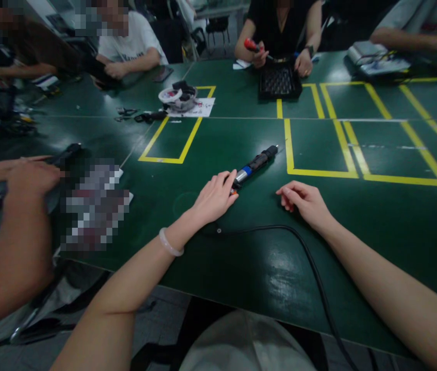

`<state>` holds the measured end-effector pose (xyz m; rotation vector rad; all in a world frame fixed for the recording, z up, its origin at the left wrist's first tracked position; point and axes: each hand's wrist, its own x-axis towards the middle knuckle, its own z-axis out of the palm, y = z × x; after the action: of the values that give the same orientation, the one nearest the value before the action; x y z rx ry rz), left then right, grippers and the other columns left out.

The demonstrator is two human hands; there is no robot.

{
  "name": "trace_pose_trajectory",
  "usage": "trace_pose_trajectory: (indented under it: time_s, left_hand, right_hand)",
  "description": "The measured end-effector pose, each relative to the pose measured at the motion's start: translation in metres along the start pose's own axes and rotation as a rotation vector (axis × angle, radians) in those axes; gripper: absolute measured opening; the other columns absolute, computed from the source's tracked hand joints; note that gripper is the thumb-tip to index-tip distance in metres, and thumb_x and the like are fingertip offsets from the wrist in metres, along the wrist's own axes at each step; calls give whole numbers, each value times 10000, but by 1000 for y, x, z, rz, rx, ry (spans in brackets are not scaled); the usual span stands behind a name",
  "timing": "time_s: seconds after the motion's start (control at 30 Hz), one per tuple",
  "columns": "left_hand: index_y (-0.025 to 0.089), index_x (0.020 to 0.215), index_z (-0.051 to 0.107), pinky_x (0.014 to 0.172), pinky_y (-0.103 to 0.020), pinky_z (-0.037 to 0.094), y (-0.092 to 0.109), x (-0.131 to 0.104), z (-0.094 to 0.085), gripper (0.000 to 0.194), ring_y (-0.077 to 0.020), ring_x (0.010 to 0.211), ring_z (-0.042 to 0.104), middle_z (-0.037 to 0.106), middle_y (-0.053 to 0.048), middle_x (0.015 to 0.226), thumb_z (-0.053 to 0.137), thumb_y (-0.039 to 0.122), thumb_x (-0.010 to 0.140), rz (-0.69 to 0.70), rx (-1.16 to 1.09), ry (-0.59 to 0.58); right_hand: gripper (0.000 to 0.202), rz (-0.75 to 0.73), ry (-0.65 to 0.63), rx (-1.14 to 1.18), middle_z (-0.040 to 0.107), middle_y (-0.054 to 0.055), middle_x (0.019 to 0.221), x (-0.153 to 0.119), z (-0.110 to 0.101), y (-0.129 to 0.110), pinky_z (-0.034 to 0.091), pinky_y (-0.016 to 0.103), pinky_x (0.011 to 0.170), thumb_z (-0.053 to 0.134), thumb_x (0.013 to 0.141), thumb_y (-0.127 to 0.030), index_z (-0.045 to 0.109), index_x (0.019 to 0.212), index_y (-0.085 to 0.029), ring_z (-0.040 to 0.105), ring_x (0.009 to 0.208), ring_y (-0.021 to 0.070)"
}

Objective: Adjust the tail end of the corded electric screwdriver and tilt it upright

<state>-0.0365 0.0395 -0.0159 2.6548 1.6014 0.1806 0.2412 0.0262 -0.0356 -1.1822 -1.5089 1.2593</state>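
Note:
An electric screwdriver [255, 164], dark with a silver and blue band, lies slantwise on the green table, its thin tip pointing away to the right. My left hand [215, 196] is laid over its rear end, fingers round it from above; part of the grip is hidden beneath. A black cable [299, 234] runs from below that hand across the table and off its near edge. To the right of the tool, apart from it, my right hand [303, 202] rests on the table with loosely curled fingers and nothing visible in them.
Yellow tape outlines [322, 173] mark the green table [396, 232]. Beyond lie a round plastic container [180, 98] with dark parts and a black tray [280, 82] before a person holding a red-handled tool [252, 45]. Close on my left is another person's arm [21, 226].

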Motion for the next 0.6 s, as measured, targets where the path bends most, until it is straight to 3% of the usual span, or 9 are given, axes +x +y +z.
trace_pose_trajectory:
  time_s: [0.3, 0.47, 0.6]
  left_hand:
    - [37, 1575, 279, 1130, -511, 401, -100, 8, -6, 692, -377, 1339, 458, 413, -249, 1477, 458, 383, 1003, -308, 38, 11]
    - [67, 1557, 325, 1102, -529, 408, -152, 15, -6, 676, -409, 1314, 486, 420, -260, 1468, 422, 415, 986, -521, 73, 61]
    - [80, 1552, 343, 1091, -547, 402, -187, 16, -6, 686, -437, 1339, 455, 429, -269, 1470, 416, 436, 970, -616, 99, 87]
  right_hand:
    - [461, 8, -13, -5, 634, 13, 634, 2, 2, -1, 434, 227, 477, 668, 870, -624, 711, 863, -165, 544, 517, 103]
    - [452, 5, -22, -33, 636, 21, 643, 1, 2, -1, 433, 227, 481, 656, 879, -606, 711, 865, -157, 548, 529, 107]
    - [432, 11, -27, -51, 638, 26, 655, 2, 2, 0, 435, 231, 488, 642, 894, -580, 711, 875, -154, 551, 543, 113]
